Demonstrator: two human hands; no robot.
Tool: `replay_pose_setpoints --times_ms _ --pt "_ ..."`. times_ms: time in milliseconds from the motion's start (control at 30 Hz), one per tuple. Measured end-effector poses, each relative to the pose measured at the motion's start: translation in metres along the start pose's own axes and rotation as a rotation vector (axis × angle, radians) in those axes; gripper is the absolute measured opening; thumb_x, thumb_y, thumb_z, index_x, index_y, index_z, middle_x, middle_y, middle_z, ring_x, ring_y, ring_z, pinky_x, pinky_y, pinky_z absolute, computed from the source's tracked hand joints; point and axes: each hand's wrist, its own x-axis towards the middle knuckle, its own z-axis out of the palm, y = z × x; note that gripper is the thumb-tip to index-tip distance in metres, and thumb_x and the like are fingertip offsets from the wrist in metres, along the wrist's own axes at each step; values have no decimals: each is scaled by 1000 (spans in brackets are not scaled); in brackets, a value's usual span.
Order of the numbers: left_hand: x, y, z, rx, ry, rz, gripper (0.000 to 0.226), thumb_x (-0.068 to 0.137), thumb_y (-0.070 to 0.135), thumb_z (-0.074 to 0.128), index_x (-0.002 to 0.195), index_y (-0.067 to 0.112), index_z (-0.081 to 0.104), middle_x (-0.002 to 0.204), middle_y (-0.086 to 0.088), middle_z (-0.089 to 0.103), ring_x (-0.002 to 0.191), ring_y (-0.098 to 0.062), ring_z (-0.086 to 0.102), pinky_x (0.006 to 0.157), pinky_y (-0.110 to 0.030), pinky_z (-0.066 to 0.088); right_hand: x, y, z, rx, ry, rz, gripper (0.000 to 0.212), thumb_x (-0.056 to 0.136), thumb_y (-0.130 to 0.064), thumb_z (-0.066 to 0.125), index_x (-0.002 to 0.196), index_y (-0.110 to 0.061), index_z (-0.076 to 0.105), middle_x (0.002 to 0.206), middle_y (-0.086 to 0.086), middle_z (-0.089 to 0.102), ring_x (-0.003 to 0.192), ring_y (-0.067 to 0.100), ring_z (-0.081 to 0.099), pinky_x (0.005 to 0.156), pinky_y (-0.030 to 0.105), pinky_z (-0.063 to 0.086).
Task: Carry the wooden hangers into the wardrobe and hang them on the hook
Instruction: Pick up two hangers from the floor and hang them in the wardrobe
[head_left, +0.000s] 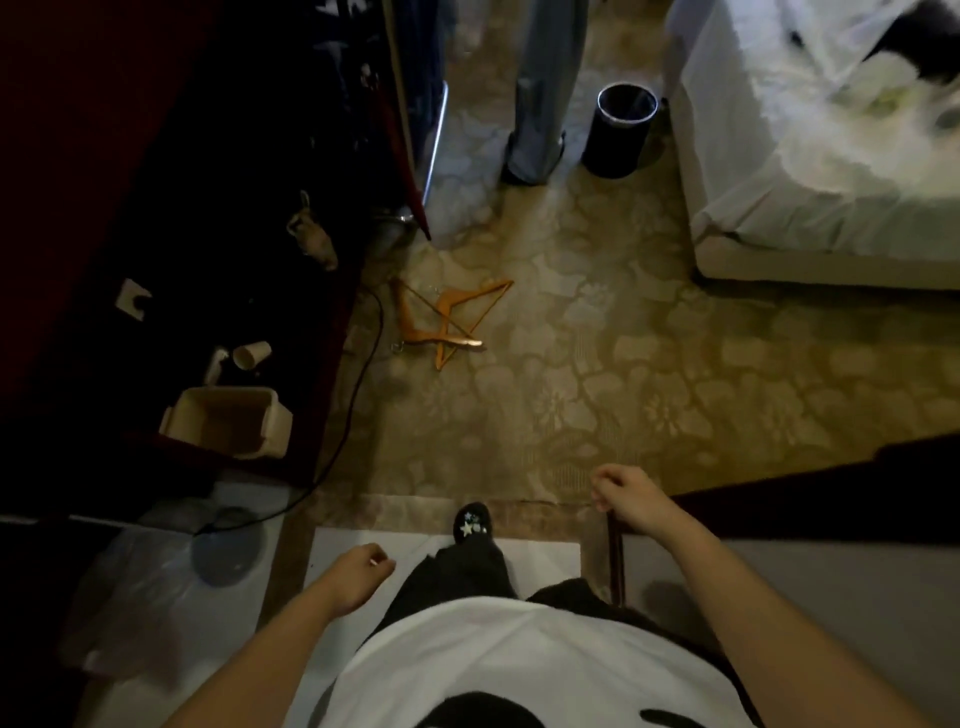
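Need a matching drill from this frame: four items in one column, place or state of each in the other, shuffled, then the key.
1. wooden hangers
2. black bin
3. beige box
4. paper cup

A. on the floor beside the bed
B. lying on its side on the dark counter
C. in a heap on the patterned carpet
D. standing on the counter, open top up

Pairs: 1-C, 2-A, 3-D, 4-B

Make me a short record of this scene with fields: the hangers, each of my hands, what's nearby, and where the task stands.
hangers: wooden hangers, crossed in a heap on the patterned carpet, untouched
left hand: left hand loosely curled, holds nothing
right hand: right hand curled above a dark wooden edge; grip unclear
nearby: black bin beside the bed
task state: hangers not yet picked up
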Motion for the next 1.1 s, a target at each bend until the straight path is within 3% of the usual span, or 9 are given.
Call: replay_pose_setpoints --times_ms 133,200,300,533,633,733,867,1000,1100 --pt "36 61 -62 33 23 96 16 95 18 47 81 15 54 79 -6 58 75 -18 55 81 -38 48 37 -47 -18 25 30 -8 23 96 -14 42 107 -8 61 91 8 59 90 23 58 80 31 48" --pt "55 91 -87 31 26 115 16 94 21 48 96 9 59 90 -12 62 85 -23 58 84 -40 49 53 -57 -29 -10 34 -7 19 96 -14 42 102 -13 60 89 5 59 88 20 58 75 27 46" --pt "84 140 -115 19 20 142 31 96 24 47 118 4 55 106 -15 61 98 -26 59 85 -35 46 75 -58 -51 -11 34 47 19 96 -9 42 92 -7 60 72 7 55 65 16 51 58 20 42" --pt "143 238 -147 -152 13 169 11 96 21 45 100 14 52 85 -4 58 93 -26 58 93 -43 48 158 -81 -117 -76 -17 231 27 95 -10 44 70 -7 55 59 6 48 53 16 43 49 24 38" --pt "168 262 -158 -182 2 104 22 96 21 46 108 5 56 89 -6 60 95 -26 58 93 -43 47 203 -125 -146 -148 -66 193 32 94 -6 42 63 -10 49 56 6 44 49 15 40 45 20 35" --pt "187 283 -171 -234 29 22 31 96 21 46 119 2 54 110 -16 61 109 -30 58 95 -39 45 252 -178 -167 -199 -133 131 22 95 -7 41 83 -3 59 66 8 49 59 15 46 58 25 38" --pt "210 308 -191 -365 74 -15 24 96 17 46 110 0 56 86 -5 58 94 -25 58 77 -26 43 315 -247 -182 -295 -190 48 28 96 -13 41 107 3 61 77 4 55 70 14 52 63 22 42" --pt "237 318 -210 -474 67 -55 13 96 14 46 88 14 56 82 -3 57 86 -19 57 71 -24 42 368 -303 -177 -307 -239 22 23 97 -13 40 105 -4 59 78 1 54 70 11 52 60 16 45" --pt "267 320 -226 -513 63 -75 17 96 12 45 81 15 53 74 3 53 73 -10 52 60 -14 38 404 -326 -168 -401 -268 -15 23 96 -13 40 100 -7 62 81 6 58 76 19 55 77 33 50"
